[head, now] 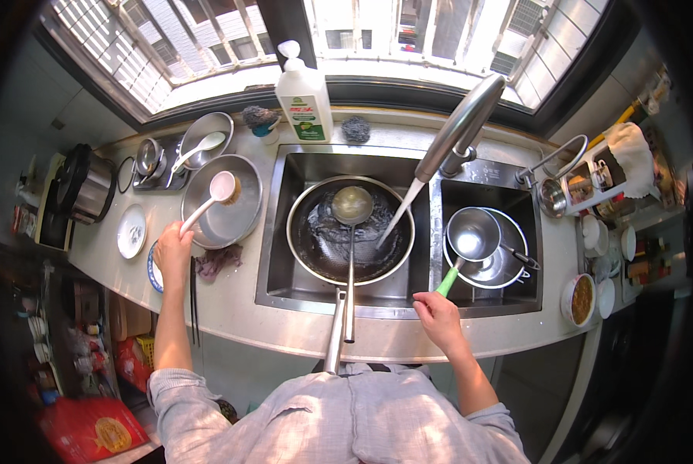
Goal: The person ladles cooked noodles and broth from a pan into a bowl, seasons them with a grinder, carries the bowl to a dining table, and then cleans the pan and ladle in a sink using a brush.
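My left hand (174, 255) grips the white handle of a dish brush (222, 187), whose head is over a large steel bowl (247, 217) on the left counter. My right hand (439, 316) holds a small steel pan with a green handle (474, 234) above a white-rimmed vessel (520, 238) in the right basin. In the left basin lies a frying pan (317, 255), its handle reaching over the front edge. A steel ladle (352, 205) rests in it. Water runs from the faucet (459, 127) into the frying pan.
A white pump bottle (304, 107) and a steel wool scrubber (356, 129) stand behind the sink. At left are a small white dish (131, 231), a purplish cloth (217, 262), dark chopsticks (194, 301) and a cooker (86, 184). A bowl of food (578, 299) sits at right.
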Demonstrator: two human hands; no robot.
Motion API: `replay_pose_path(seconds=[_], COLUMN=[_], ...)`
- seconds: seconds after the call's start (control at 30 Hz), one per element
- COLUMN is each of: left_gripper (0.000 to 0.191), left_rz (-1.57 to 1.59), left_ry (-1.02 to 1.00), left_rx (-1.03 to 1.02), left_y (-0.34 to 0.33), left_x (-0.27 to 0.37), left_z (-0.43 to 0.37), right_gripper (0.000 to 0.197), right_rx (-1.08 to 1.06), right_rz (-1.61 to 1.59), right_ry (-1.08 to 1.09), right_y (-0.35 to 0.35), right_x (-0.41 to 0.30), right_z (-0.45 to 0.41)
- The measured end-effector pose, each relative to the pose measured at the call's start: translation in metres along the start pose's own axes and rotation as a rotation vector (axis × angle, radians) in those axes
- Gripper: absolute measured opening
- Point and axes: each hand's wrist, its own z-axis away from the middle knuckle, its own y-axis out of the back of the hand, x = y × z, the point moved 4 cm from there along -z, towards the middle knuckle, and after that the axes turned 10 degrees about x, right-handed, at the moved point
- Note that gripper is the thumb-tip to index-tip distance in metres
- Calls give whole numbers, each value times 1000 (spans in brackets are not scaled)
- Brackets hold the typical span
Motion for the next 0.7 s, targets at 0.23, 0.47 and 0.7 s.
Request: replay_pose_path(seconds=[0.23, 0.47, 0.7], left_gripper=[22, 23, 18], left_rz=[406, 471, 1163], left_ry=[203, 279, 875], left_rx=[-42, -22, -502], left_y=[5, 0, -20], left_x=[-24, -26, 16], left_z=[30, 48, 89], right_gripper=[13, 14, 20], right_rx=[-79, -72, -329], right_rz=[49, -7, -180], right_ry=[123, 183, 107], right_y=[-29, -42, -71], right_x=[-21, -26, -63], right_z=[3, 4, 8])
